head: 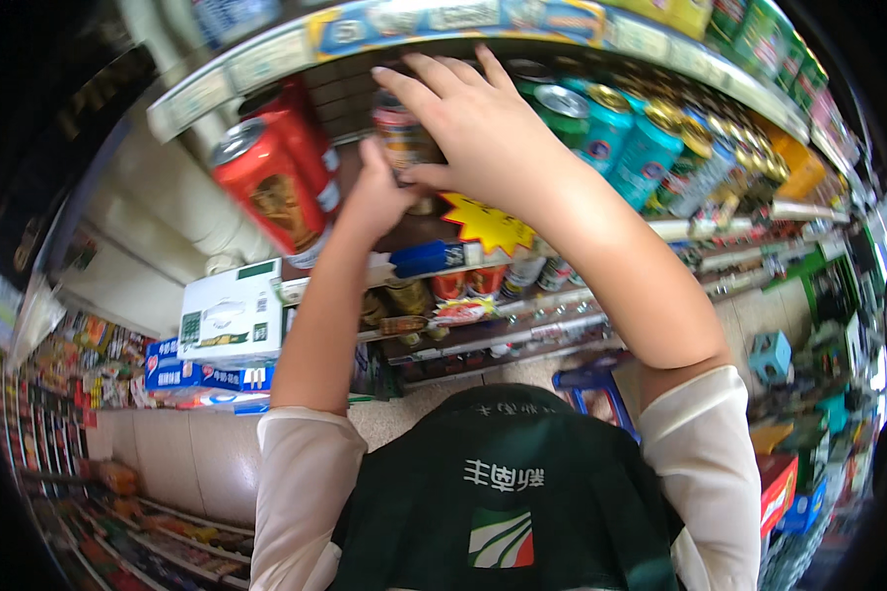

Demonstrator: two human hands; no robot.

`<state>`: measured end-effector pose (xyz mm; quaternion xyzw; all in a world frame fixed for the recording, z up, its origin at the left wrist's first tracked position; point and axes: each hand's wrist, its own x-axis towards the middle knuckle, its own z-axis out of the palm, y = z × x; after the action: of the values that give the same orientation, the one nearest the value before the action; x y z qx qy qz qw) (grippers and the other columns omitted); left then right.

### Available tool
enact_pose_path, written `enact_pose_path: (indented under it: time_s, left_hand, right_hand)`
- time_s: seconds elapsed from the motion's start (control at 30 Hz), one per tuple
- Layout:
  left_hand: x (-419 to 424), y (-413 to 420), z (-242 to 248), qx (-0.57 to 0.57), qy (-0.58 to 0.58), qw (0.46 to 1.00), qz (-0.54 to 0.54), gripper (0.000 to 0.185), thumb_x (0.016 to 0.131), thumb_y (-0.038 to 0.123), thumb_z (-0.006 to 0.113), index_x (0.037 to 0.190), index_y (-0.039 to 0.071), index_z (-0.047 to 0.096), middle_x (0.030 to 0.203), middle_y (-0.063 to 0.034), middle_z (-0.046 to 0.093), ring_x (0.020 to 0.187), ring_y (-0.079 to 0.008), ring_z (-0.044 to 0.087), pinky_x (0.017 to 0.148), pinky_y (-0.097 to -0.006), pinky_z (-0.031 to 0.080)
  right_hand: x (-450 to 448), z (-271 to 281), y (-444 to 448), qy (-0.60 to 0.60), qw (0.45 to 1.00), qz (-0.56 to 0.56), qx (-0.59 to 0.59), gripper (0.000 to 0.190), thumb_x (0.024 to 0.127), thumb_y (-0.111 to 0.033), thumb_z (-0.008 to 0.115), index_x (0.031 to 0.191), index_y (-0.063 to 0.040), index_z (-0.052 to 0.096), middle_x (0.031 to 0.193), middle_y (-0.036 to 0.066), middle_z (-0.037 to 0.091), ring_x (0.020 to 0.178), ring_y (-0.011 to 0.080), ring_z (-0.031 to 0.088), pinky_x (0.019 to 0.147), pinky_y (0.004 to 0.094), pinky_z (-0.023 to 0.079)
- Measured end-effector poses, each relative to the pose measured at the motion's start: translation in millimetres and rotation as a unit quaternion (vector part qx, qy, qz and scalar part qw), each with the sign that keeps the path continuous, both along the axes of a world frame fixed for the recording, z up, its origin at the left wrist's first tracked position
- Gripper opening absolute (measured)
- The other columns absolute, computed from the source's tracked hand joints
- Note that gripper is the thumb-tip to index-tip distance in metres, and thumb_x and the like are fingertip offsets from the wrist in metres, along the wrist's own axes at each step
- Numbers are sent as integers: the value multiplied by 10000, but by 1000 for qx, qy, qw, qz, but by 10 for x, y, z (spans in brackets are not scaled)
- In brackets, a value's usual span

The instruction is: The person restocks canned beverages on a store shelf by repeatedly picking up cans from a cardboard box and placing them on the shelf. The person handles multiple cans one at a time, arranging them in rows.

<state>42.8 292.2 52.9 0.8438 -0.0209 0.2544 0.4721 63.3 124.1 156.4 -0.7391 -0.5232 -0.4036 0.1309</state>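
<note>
My left hand is at the shelf opening, its thumb and palm against the near left side of a drink can. My right hand reaches over the can's right side, fingers spread towards the back and thumb near my left hand. The can stands slightly tilted between both hands; its lower right part is hidden. Large red cans stand on the left of the same shelf. Right of my right hand are a green can and teal cans with gold tops.
A price rail runs above the opening. A yellow starburst tag and a blue label holder sit at the shelf's front edge. A white carton rests on blue boxes at the lower left. Lower shelves hold more cans.
</note>
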Motion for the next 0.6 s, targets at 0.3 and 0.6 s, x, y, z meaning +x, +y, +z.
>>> enact_pose_path:
  time_s: [0.3,0.6]
  left_hand:
    - [52,520,-350,130,26,990,45,521,801,139,732,1170,3,388,1124,-138,464,1048,-226,486,931,-334,398]
    - [-564,-635,56,203,-275,915,212,711,839,30,635,1367,-54,166,1431,-286,283,1306,-360,361,1091,-484,273]
  right_hand:
    - [-359,-1483,-2846,267,951,-65,138,240,761,-125,662,988,-61,614,930,118,595,846,291,615,737,366,500]
    - [-446,-3886,-5388,547,638,-491,230,429,730,-208,718,1078,-20,552,916,185,603,851,332,610,759,401,492]
